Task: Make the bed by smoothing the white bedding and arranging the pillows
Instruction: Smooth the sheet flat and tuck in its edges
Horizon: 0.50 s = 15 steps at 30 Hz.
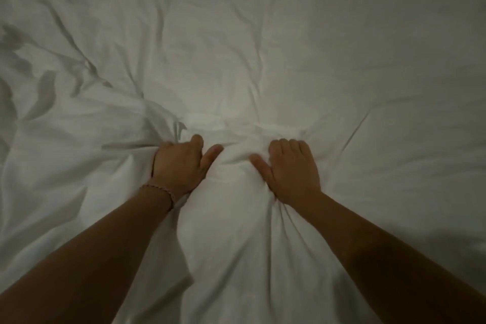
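While two hands grip | left hand (181, 166) | right hand (292, 168) | one white bedding (263, 60)

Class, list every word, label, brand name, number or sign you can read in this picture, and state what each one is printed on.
None: no readable text shows.
The white bedding is plain.
The bracelet on the left hand bears no lettering.
The right hand shows none either.

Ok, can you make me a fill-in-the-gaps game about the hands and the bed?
1. The bedding is the colour ____.
2. A bracelet sits on the ____ wrist.
3. Both the left hand and the right hand grip the ____.
4. The number of pillows in view is ____.

Missing words: white; left; bedding; zero
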Each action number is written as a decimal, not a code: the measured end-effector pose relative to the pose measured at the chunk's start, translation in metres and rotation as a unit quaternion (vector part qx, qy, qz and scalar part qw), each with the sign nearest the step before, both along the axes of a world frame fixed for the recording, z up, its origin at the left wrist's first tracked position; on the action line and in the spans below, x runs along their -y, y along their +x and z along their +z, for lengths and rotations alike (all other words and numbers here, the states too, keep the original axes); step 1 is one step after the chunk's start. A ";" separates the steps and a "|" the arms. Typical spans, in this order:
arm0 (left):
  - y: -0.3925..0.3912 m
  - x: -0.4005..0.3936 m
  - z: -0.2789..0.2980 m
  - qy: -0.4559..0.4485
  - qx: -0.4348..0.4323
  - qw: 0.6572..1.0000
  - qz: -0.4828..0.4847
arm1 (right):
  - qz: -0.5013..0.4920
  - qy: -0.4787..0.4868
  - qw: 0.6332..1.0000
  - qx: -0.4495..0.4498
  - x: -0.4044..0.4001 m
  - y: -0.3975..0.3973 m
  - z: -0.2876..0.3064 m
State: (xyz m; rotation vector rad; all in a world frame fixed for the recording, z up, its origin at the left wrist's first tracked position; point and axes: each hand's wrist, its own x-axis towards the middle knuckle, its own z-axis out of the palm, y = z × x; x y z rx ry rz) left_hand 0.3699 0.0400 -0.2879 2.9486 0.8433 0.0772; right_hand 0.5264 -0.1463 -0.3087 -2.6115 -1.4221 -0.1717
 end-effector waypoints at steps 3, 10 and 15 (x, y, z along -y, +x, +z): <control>0.000 -0.018 0.021 0.014 -0.008 1.000 -0.024 | -0.001 0.012 1.000 0.008 -0.009 0.007 0.008; 0.001 -0.096 0.148 0.132 0.082 0.986 -0.068 | 0.033 0.190 0.976 0.103 -0.067 0.018 0.106; 0.002 -0.111 0.114 0.148 0.037 0.988 -0.026 | -0.015 0.098 0.988 0.116 -0.096 0.014 0.079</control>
